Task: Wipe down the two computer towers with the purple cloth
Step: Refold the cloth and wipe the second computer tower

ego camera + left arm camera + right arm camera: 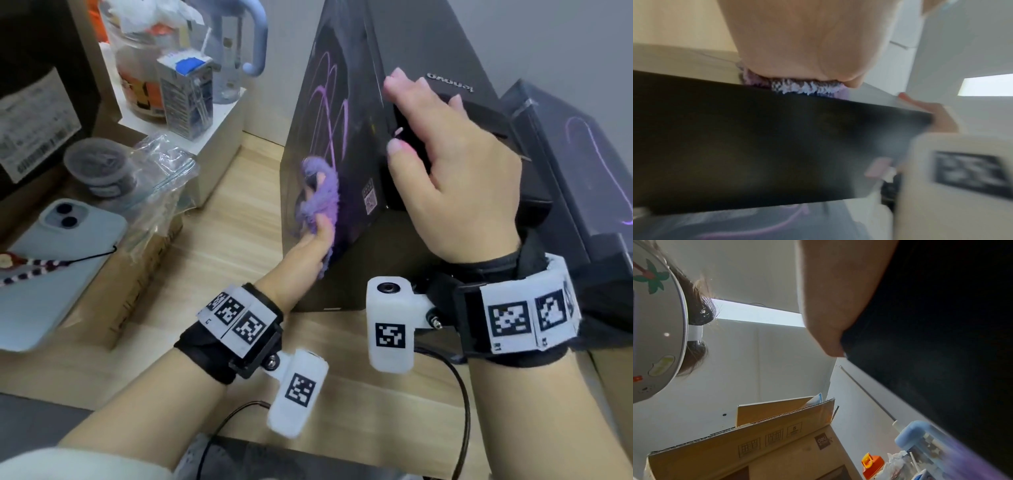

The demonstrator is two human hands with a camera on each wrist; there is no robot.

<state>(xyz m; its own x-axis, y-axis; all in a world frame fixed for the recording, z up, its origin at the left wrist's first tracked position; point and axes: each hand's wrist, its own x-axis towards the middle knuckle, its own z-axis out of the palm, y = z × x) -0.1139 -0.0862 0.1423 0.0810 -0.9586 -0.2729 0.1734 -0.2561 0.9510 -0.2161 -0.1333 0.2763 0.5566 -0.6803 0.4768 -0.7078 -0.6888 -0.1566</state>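
A black computer tower (346,113) with purple swirls on its left side panel stands on the wooden desk (219,246). My left hand (313,246) holds the bunched purple cloth (323,195) and presses it against that side panel, low down near the front edge. In the left wrist view the cloth (803,88) sits between my palm (807,40) and the dark panel (735,138). My right hand (455,178) grips the tower's top front corner, fingers over the top and thumb on the front. A second black tower (582,164) stands just to the right.
Left of the tower lie a phone (51,267) on a cardboard box, a crumpled plastic bag (161,178), a grey lidded tub (96,164), a small carton (185,92) and a blue-handled cup (239,51) on a white box. An open cardboard box (777,443) stands nearby.
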